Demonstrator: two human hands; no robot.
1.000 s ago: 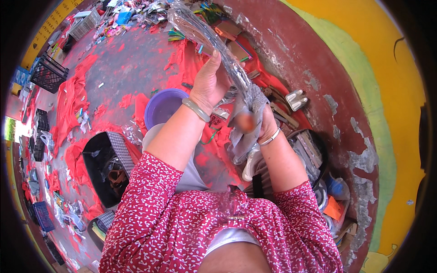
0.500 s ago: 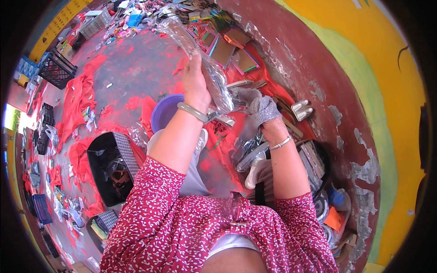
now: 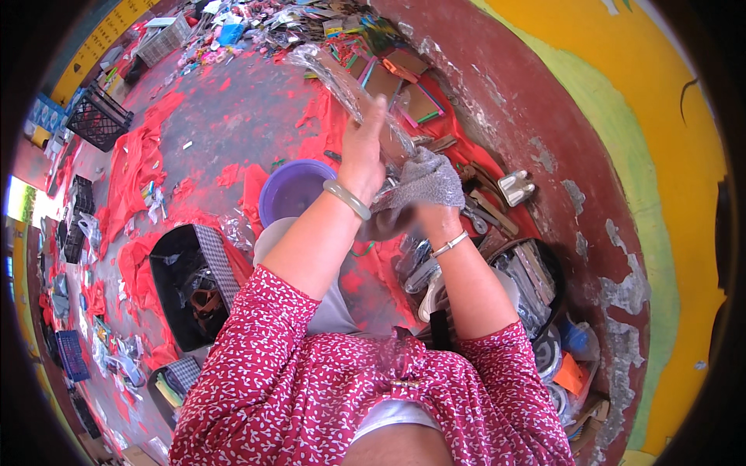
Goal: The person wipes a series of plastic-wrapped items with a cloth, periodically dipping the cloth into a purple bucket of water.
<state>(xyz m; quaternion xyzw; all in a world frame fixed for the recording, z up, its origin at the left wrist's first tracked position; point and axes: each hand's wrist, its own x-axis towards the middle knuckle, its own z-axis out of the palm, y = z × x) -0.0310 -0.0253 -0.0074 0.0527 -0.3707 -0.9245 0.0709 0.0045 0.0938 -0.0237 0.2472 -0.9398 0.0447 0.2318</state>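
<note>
At right, peeling maroon wall (image 3: 497, 101); below, grey floor (image 3: 249, 116) strewn with red sheeting (image 3: 128, 175). Far ahead, clutter heap (image 3: 233, 35). At left, black bin (image 3: 169, 264), checked cloth along one side. Purple basin (image 3: 266, 198) just beside the left forearm.

Film-wrapped brown strip (image 3: 336, 78): held up off the floor, between left hand (image 3: 363, 155) and grey textured cloth (image 3: 426, 182). Long axis slanting from far left to near right; far end free, pointing away toward the heap; near end lost at the cloth. Judged light, fairly stiff lengthwise, not very fragile; film slick, apt to crinkle and slide. Contents not identifiable through glare. Best hold, by judgement: near mid-length, thumb on one broad face, fingers on the other.

Cloth: soft, limp, bunched. Left hand: thumb raised against the strip, remaining fingers mostly hidden; apparently clamped on it. Right hand (image 3: 439, 221): gathered around the cloth, fingertips covered and blurred; cannot tell of any pinch on the strip beneath.
</note>
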